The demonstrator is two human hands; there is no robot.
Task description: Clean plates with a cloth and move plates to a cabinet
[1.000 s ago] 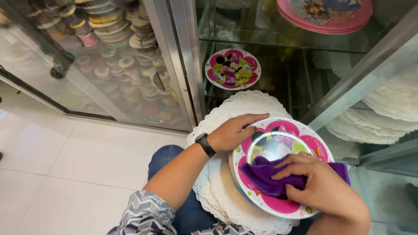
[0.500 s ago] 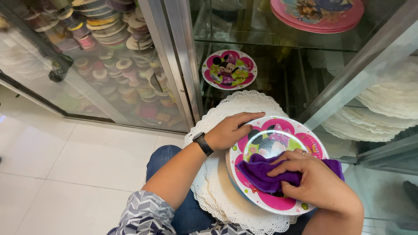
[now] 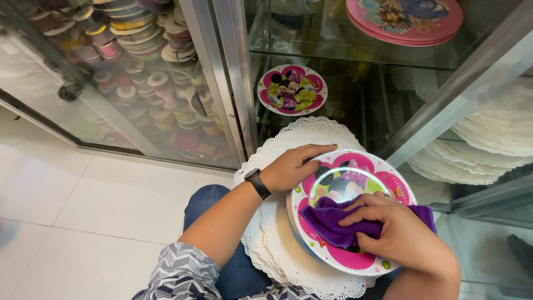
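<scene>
We pressed our right hand [image 3: 400,236], fingers curled, on the purple cloth [image 3: 333,219], bunched under the fingertips on the pink cartoon plate [image 3: 355,258]. Our left hand [image 3: 291,166] lay with fingers spread loosely, gripping the plate's rim beneath them, white doilies [image 3: 277,233] underneath.

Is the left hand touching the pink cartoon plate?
Touching. The head view shows the left hand with its fingers laid over the rim of the pink plate, no gap.
</scene>
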